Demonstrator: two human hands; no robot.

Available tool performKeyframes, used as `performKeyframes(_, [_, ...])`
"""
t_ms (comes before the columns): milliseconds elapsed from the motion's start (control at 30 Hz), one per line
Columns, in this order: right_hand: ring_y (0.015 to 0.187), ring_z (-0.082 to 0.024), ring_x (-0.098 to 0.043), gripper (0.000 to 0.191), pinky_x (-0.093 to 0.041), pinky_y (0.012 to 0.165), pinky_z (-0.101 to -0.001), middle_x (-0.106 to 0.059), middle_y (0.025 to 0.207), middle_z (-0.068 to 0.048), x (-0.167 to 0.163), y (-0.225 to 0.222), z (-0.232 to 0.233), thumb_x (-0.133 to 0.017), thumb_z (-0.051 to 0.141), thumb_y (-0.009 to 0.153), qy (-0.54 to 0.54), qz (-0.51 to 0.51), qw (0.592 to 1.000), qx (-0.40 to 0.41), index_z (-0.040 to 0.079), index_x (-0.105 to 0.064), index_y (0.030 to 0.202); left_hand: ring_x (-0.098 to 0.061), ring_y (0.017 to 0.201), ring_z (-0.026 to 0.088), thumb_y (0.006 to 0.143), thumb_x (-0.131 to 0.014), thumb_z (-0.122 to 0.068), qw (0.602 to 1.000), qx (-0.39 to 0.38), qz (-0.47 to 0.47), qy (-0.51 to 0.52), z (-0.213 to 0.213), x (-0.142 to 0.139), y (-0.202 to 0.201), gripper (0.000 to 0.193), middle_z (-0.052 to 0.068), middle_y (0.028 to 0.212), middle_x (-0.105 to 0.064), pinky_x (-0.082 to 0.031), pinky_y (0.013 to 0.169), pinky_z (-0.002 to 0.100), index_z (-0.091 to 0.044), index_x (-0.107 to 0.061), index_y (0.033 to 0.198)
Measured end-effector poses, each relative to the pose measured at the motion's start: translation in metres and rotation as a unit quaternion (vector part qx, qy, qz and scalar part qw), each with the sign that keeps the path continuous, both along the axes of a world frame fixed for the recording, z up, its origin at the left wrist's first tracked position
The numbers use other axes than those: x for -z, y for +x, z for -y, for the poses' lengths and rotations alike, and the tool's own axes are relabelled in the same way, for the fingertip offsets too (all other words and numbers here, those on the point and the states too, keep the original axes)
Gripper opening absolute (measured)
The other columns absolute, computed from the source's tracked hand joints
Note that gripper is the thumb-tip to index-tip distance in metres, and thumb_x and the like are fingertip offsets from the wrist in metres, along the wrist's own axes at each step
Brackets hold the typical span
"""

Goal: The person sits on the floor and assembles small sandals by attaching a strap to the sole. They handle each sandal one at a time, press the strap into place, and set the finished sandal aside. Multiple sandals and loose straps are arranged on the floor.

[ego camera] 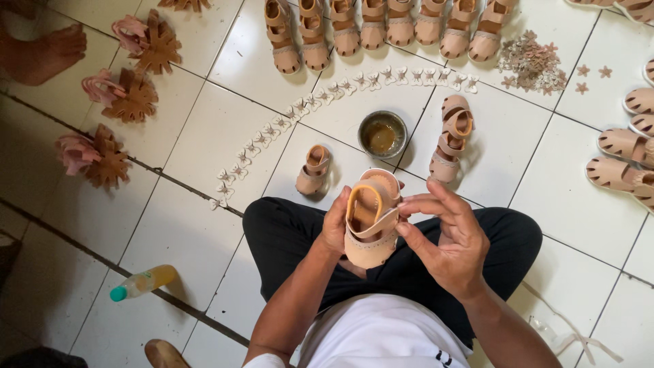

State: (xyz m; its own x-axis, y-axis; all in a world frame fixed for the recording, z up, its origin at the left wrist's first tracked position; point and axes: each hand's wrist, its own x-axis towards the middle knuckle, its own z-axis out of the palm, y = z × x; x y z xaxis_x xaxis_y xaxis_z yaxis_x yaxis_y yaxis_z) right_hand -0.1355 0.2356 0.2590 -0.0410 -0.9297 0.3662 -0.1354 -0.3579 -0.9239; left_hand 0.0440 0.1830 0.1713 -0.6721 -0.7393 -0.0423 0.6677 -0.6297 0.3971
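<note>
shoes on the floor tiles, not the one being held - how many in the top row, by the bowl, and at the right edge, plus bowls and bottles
top-row shoes: 8
shoes by the bowl: 3
right-edge shoes, partly cut off: 5
bowl: 1
bottle: 1
total: 18
</note>
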Motion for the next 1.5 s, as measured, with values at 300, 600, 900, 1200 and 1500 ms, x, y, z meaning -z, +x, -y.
performKeyframes(300, [0.103, -0.015, -0.069, 0.064, -0.062, 0.084, -0.0292, -0.072, 0.103, -0.011, 0.003, -0.001, 0.002, -0.073, -0.007, 0.092, 0.067, 0.07, 0.995, -0.001, -0.002, -0.042, 0.148, -0.062, 0.124, 0.029, 0.105, -0.044, -0.065, 0.999, 0.025, 0.034, 0.007, -0.003, -0.004, -0.002, 0.084, 0.019, 0.14, -0.059, -0.055, 0.104, 0.043, 0.003, -0.042, 0.155])
performKeyframes(600, [0.105, -0.014, -0.066, 0.059, -0.055, 0.098, -0.0301, -0.067, 0.105, -0.008, 0.007, -0.01, 0.016, -0.076, -0.007, 0.089, 0.082, 0.059, 0.993, -0.064, 0.0, -0.048, 0.14, -0.065, 0.117, 0.021, 0.102, -0.053, -0.063, 0.998, -0.009, 0.042, -0.056, 0.0, -0.02, -0.001, 0.071, 0.014, 0.13, -0.061, -0.056, 0.1, 0.036, -0.002, -0.05, 0.139])
performKeyframes(900, [0.097, -0.012, -0.068, 0.066, -0.054, 0.09, -0.0284, -0.071, 0.099, -0.006, 0.0, -0.014, 0.034, -0.078, -0.005, 0.086, 0.107, 0.007, 0.993, -0.043, 0.0, -0.045, 0.143, -0.067, 0.107, 0.019, 0.112, -0.038, -0.056, 0.994, -0.059, 0.077, -0.041, 0.012, -0.03, -0.011, 0.063, 0.011, 0.118, -0.065, -0.058, 0.092, 0.034, -0.001, -0.052, 0.139])
performKeyframes(1200, [0.089, -0.01, -0.063, 0.055, -0.054, 0.083, -0.0247, -0.064, 0.094, -0.006, 0.022, -0.016, 0.035, -0.073, -0.007, 0.092, 0.132, 0.043, 0.989, -0.043, 0.001, -0.041, 0.135, -0.067, 0.099, 0.021, 0.114, -0.03, -0.053, 0.983, -0.115, 0.14, 0.01, 0.017, -0.015, -0.023, 0.058, 0.012, 0.113, -0.066, -0.059, 0.084, 0.037, -0.004, -0.053, 0.135])
performKeyframes(1500, [0.093, -0.012, -0.067, 0.052, -0.058, 0.087, -0.0277, -0.066, 0.097, -0.008, 0.001, -0.02, 0.006, -0.074, -0.006, 0.09, 0.096, 0.006, 0.994, -0.047, 0.004, -0.041, 0.129, -0.064, 0.091, 0.025, 0.111, -0.03, -0.059, 0.989, -0.12, 0.083, 0.001, 0.039, -0.028, -0.013, 0.065, 0.014, 0.099, -0.061, -0.06, 0.089, 0.046, -0.001, -0.055, 0.128])
